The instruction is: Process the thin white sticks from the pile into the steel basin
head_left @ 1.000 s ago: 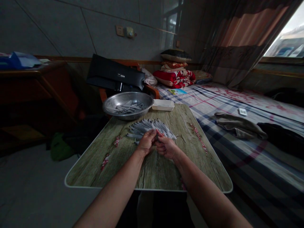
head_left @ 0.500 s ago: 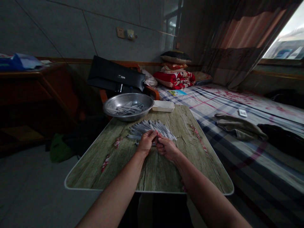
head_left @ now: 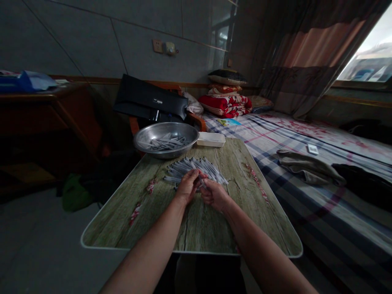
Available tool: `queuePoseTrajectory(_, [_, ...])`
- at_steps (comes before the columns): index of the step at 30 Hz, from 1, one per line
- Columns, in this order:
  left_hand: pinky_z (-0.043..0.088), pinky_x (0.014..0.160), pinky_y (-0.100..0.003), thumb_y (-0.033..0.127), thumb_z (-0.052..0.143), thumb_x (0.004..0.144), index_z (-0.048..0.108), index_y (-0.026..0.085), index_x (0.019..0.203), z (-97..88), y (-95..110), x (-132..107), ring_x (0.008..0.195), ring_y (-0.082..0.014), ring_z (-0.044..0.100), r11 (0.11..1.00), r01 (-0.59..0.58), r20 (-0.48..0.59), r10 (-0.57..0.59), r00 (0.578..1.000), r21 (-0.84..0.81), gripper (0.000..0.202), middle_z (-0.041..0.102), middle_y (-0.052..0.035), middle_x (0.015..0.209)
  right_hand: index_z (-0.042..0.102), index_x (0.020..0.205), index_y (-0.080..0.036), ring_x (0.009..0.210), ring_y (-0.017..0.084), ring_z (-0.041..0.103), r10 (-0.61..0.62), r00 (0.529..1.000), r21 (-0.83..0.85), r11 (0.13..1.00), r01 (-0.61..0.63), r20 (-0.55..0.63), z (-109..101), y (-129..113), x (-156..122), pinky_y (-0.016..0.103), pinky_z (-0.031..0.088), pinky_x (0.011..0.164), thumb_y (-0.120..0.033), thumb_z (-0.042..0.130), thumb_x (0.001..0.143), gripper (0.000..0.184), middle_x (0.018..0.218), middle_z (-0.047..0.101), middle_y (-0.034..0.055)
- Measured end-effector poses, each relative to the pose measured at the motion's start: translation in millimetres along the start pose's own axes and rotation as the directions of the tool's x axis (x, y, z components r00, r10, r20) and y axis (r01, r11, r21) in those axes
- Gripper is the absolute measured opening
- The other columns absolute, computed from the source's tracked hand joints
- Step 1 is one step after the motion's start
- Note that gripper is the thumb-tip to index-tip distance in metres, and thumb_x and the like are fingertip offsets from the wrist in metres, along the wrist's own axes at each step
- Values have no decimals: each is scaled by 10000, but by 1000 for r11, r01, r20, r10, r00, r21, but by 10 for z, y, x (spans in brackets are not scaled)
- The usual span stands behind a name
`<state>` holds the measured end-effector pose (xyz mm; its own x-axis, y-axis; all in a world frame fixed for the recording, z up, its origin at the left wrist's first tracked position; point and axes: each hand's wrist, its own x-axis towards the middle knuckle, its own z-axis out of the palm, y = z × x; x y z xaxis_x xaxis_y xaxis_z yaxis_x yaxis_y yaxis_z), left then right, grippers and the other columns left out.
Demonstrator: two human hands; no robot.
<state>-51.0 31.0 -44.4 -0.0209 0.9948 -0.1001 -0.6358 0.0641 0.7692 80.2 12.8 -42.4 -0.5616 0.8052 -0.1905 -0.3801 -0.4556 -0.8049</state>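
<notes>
My left hand (head_left: 187, 185) and my right hand (head_left: 217, 194) meet over the middle of the table, fingers closed. Between them a slim whitish pen (head_left: 202, 182) shows in part; the right hand grips it, and the left fingertips pinch at its far end. Much of the pen is hidden by the fingers. Just beyond, a fanned row of pens (head_left: 211, 167) with pale barrels and dark tips lies on the wood-patterned table (head_left: 159, 222). Behind the row stands a metal basin (head_left: 142, 149) with many similar pale pieces in it.
Right of the basin sits a white rectangular tray (head_left: 211, 140). A bed (head_left: 260, 134) with a plaid cover runs along the table's right side, bearing a grey cloth (head_left: 301, 167). A black monitor-like panel (head_left: 150, 98) leans on a chair behind the basin.
The hands have parted slightly at the fingertips, so part of the pen now shows between them. The view has tilted up a little; the pen row and basin stay put.
</notes>
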Motion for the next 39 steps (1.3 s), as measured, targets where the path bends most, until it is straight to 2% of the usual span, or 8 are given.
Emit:
queuePoseTrajectory(5, [530,629,-263,301,808,736,639,181,916,-44,98,11,598,-134,657,992,7,-57,-14,998,-126,274,614,55,600,565,896,-194,369,47,148,-110,991,-63,992,105,-82,-74,-71,-13,197,89,368,-478,716,766,347,466,295,-136])
queuePoseTrajectory(10, [437,516,-213,193,705,837,641,171,1002,-65,156,-58,390,-58,417,952,255,227,-214,950,-171,179,379,125,472,543,902,-214,405,60,290,-228,942,-30,973,227,-247,-75,-148,-1,184,175,384,-259,676,663,277,553,438,-99])
queuePoseTrajectory(17, [378,469,-209,178,668,862,660,186,1077,-141,142,-125,341,-63,366,875,484,472,-418,776,-21,215,327,122,447,406,712,-234,377,48,168,-156,934,-65,988,143,-321,-144,-159,26,203,74,383,-689,670,741,526,481,308,-115])
queuePoseTrajectory(19, [377,468,-220,180,661,857,676,172,1060,-150,139,-132,337,-71,354,865,502,507,-436,743,9,204,325,116,428,394,684,-237,371,46,181,-186,926,-144,979,145,-329,-168,-133,37,211,80,381,-709,700,720,564,468,298,-115])
queuePoseTrajectory(23, [465,559,-275,248,641,868,699,161,999,-102,138,-146,428,-118,499,905,423,474,-354,806,-43,167,454,61,462,387,664,-237,369,49,221,-200,919,-192,971,140,-341,-196,-88,73,204,115,360,-706,738,693,586,462,332,-107])
queuePoseTrajectory(28, [555,750,-389,250,640,776,711,142,1025,-54,117,-134,718,-229,695,965,262,410,-227,883,-30,280,689,-63,709,348,640,-239,349,42,199,-168,905,-53,986,160,-391,-233,-92,110,194,123,341,-704,711,736,597,443,289,-115])
queuePoseTrajectory(34, [581,722,-306,167,782,661,709,197,1108,-29,62,-106,934,-221,698,994,47,301,-74,951,96,454,735,-54,969,331,630,-239,351,40,181,-140,907,21,987,162,-396,-255,-106,117,191,123,346,-684,680,790,588,438,255,-121])
queuePoseTrajectory(39, [582,722,-296,476,888,642,750,157,921,14,-2,-74,876,-203,705,972,-68,167,30,985,225,445,748,-66,953,350,643,-237,351,41,192,-156,904,-21,987,162,-397,-244,-67,127,183,115,352,-703,711,736,597,433,272,-122])
